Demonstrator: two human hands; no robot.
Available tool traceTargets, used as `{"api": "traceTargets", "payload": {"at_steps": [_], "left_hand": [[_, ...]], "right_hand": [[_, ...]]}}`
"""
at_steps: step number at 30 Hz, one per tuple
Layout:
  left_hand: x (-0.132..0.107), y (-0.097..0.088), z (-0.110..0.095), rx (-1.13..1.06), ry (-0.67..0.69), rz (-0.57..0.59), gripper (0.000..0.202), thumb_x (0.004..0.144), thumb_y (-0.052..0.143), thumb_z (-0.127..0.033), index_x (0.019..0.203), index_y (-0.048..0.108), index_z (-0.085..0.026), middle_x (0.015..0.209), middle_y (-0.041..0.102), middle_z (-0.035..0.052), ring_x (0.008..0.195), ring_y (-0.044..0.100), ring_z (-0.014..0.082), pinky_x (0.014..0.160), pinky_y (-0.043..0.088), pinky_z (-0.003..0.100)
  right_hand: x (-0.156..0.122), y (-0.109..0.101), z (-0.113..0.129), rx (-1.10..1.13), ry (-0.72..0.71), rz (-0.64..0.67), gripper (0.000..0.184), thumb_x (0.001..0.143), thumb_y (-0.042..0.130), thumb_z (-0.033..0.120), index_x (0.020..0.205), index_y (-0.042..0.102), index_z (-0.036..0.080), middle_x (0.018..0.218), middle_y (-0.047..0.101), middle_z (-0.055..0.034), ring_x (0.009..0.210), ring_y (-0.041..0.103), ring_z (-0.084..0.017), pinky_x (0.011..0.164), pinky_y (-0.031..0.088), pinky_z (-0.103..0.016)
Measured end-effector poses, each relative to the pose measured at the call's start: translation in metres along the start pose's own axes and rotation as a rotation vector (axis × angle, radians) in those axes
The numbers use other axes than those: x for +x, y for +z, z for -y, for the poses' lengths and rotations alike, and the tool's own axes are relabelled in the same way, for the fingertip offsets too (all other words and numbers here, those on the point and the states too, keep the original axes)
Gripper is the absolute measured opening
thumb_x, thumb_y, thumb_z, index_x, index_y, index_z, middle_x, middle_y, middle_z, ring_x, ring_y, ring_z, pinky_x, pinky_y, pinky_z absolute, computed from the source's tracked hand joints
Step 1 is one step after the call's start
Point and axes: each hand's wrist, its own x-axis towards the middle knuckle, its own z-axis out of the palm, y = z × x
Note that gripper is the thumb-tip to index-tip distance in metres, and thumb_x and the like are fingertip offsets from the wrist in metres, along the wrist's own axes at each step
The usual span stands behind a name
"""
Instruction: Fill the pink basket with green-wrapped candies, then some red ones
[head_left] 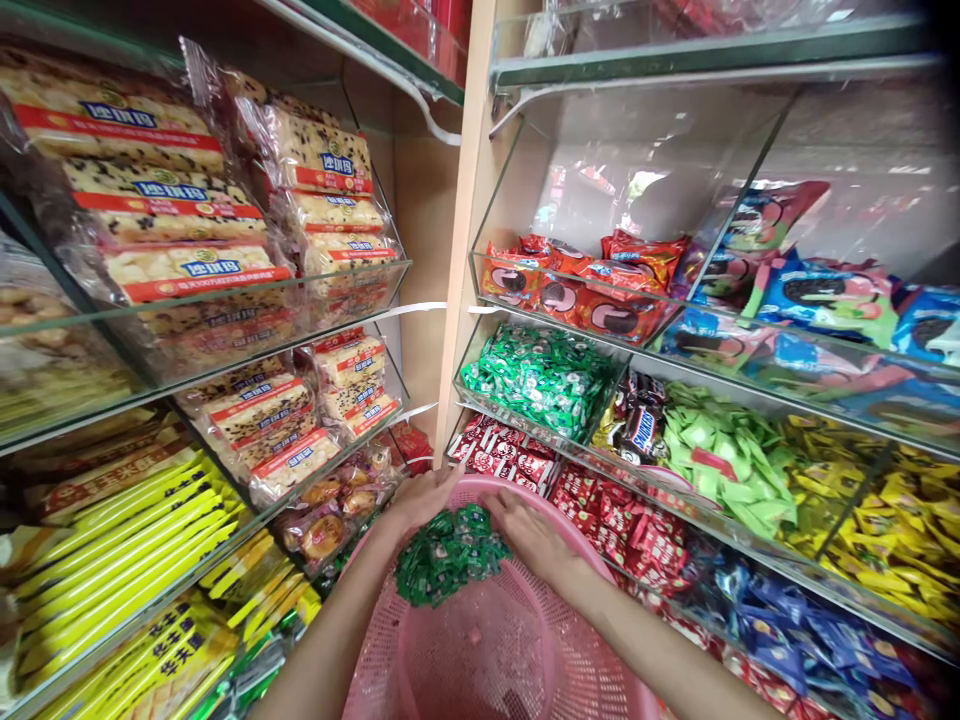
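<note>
A pink plastic mesh basket (pixel 480 660) is in front of me, its far rim close to the lower shelves. A heap of small green-wrapped candies (pixel 450 555) lies in its far left part. My left hand (pixel 421 497) is at the far left rim beside the heap, its fingers stretched out and pointing away from me. On the heap's other side my right hand (pixel 525 530) reaches into the basket. Its slightly bent fingers are apart, with the tips at the edge of the candies. I see nothing held in either hand.
Glass-fronted shelves meet in a corner. Wrapped pastry bars (pixel 202 230) and yellow packets (pixel 127 550) fill the left side. Behind the basket, a bin of green candies (pixel 536 380) sits above red-wrapped sweets (pixel 502 450). Light green (pixel 727 450) and yellow sweets (pixel 900 540) are farther right.
</note>
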Motion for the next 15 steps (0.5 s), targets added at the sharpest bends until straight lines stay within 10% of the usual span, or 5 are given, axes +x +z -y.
{"api": "traceTargets", "payload": {"at_steps": [15], "left_hand": [[0.003, 0.005, -0.001, 0.015, -0.009, 0.017, 0.077, 0.080, 0.008, -0.071, 0.114, 0.059, -0.025, 0.120, 0.061, 0.0074, 0.114, 0.053, 0.0313, 0.095, 0.037, 0.042]], "right_hand": [[-0.002, -0.028, 0.020, -0.129, 0.217, 0.294, 0.067, 0.073, 0.035, -0.005, 0.136, 0.034, 0.018, 0.104, 0.062, -0.0130, 0.085, 0.063, -0.024, 0.067, 0.047, -0.032]]}}
